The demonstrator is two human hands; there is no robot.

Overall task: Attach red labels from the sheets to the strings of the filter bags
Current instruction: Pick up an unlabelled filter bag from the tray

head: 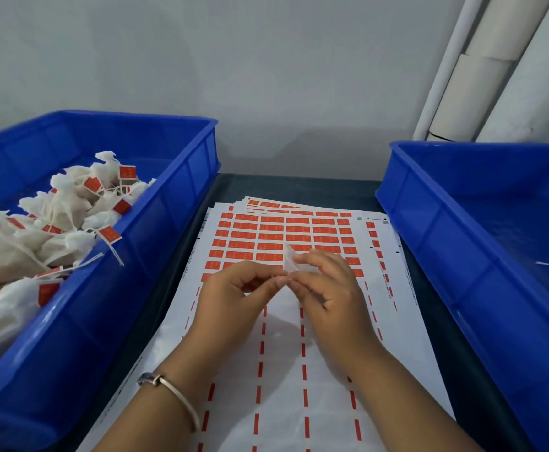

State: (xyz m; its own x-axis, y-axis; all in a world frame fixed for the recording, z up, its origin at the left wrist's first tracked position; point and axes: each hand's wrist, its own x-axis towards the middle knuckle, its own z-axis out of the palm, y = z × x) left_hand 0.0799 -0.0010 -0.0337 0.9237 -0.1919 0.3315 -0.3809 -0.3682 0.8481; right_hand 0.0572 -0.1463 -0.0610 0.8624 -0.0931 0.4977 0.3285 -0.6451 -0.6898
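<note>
Left hand and right hand meet fingertip to fingertip, pinching a small translucent white filter bag between them above the white sheet of red rectangular labels; featherlight, limp, probably best handled by its string.

Soft, even, fairly dim light with a cool cast fills the scene. Faint shadows lie under the hands on the label sheet, whose glossy near part shows pale glare. The wide lens bows the blue bins outward at left and right. Edges are slightly soft, and the far wall is evenly grey.
</note>
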